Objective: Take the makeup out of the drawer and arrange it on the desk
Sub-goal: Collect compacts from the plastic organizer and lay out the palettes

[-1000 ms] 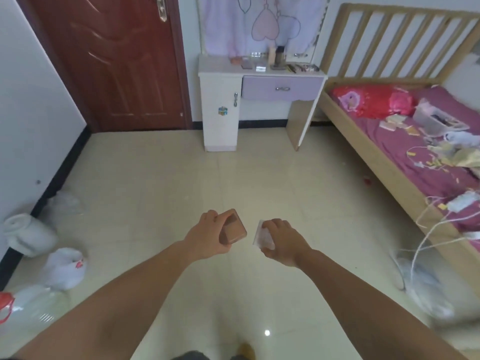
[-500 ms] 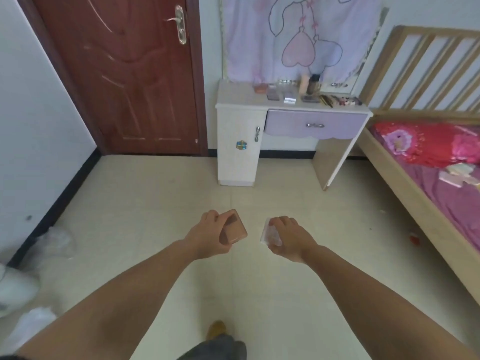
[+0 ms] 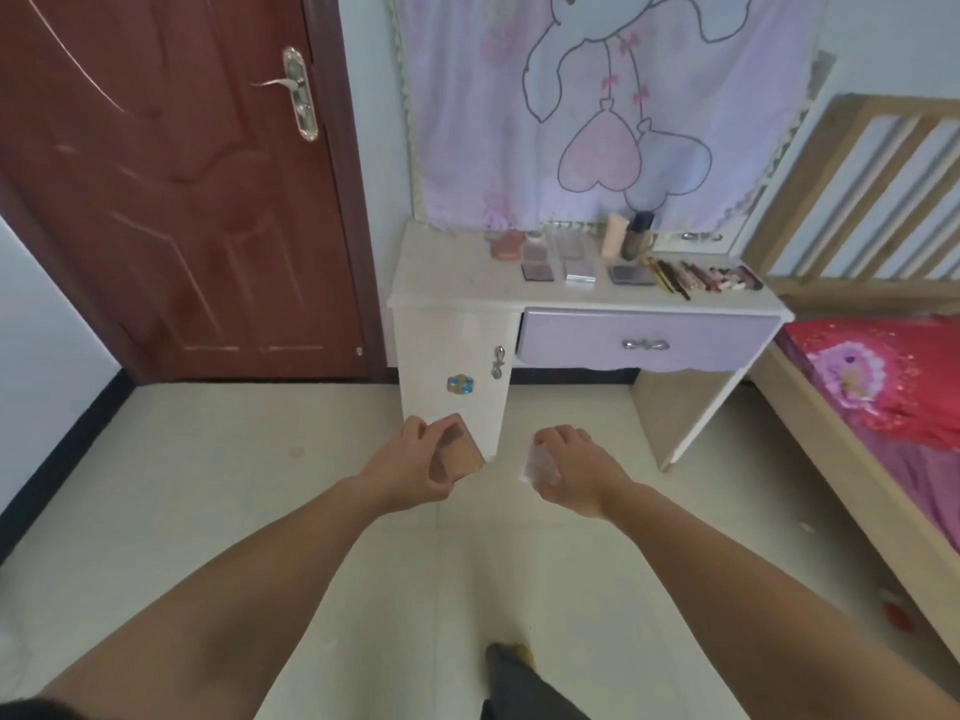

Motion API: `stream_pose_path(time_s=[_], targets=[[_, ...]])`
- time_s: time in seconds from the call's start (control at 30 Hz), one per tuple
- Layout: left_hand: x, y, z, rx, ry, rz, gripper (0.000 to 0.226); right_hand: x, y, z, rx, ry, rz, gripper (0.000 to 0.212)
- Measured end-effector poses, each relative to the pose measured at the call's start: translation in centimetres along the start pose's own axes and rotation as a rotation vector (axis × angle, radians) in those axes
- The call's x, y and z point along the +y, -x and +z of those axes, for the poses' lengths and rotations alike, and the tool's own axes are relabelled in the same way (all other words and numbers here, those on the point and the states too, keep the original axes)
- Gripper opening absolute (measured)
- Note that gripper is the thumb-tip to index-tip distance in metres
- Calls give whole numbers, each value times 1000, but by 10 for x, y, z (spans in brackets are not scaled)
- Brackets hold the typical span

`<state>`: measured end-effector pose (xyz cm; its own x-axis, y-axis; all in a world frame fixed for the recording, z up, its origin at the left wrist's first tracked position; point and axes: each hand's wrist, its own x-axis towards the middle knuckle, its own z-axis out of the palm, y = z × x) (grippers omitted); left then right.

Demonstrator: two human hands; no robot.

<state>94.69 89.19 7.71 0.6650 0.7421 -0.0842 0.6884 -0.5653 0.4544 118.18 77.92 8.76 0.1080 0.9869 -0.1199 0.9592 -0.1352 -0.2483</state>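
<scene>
two hands out front, approaching white desk (image 3: 457, 283) w/ lilac drawer (image 3: 649, 346) shut. already laid out on desktop: compacts and palettes (image 3: 537, 271) in a rough row, two bottles (image 3: 631, 241) standing at back, row of pencils/lipsticks (image 3: 701, 275) toward right end.

could go wrong, judged from grips alone: could drop either piece on hard tile floor (image 3: 208, 485) while in transit, since both ride in fingertips w/ no support below; could crack a pressed-powder pan that way. could also knock over standing bottles or scatter pencil row when reaching in, desktop being crowded at right. looks safer to set down at bare left part of top. drawer shut, so can't tell whether more makeup remains inside.

left hand (image 3: 410, 470): fingers curled round a flat pinkish-brown compact (image 3: 457, 454), thumb on near side, fingertips over top edge, face of compact tilted toward camera. firm wrap, narrow spread.

right hand (image 3: 576, 470): fingers bent down and close together, holding a small clear/whitish item (image 3: 537, 467), mostly hidden under knuckles; can't tell what it is, maybe a plastic case or packet. grip type unclear beyond fingers curled over it.

both items held apart, well short of desk, over floor.
</scene>
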Motion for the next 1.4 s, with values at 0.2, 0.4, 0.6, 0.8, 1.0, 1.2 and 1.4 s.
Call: stream_pose_path(time_s=[0.2, 0.4, 0.6, 0.8, 1.0, 1.2, 1.4], targets=[[-11, -135, -25, 28, 4, -41, 82, 64, -139, -46, -85, 39, -40, 55], [-63, -260, -51, 9, 5, -69, 81, 89, -281, -62, -124, 67, -81, 56], [-126, -403, -86, -65, -82, 14, 85, 98, -424, -64, -111, 51, -13, 56], [-159, -506, -111, -226, -175, 102, 82, 102, -516, -68, -176, 18, 109, 55], [-176, -556, -94, -331, -204, 153, 79, 112, -565, -57, -298, 77, 63, 53], [-194, -565, -75, -349, -132, 151, 81, 120, -584, -53, -346, 134, -4, 57], [-198, -562, -75, -356, -26, 107, 84, 102, -597, -51, -314, 212, -78, 72]])
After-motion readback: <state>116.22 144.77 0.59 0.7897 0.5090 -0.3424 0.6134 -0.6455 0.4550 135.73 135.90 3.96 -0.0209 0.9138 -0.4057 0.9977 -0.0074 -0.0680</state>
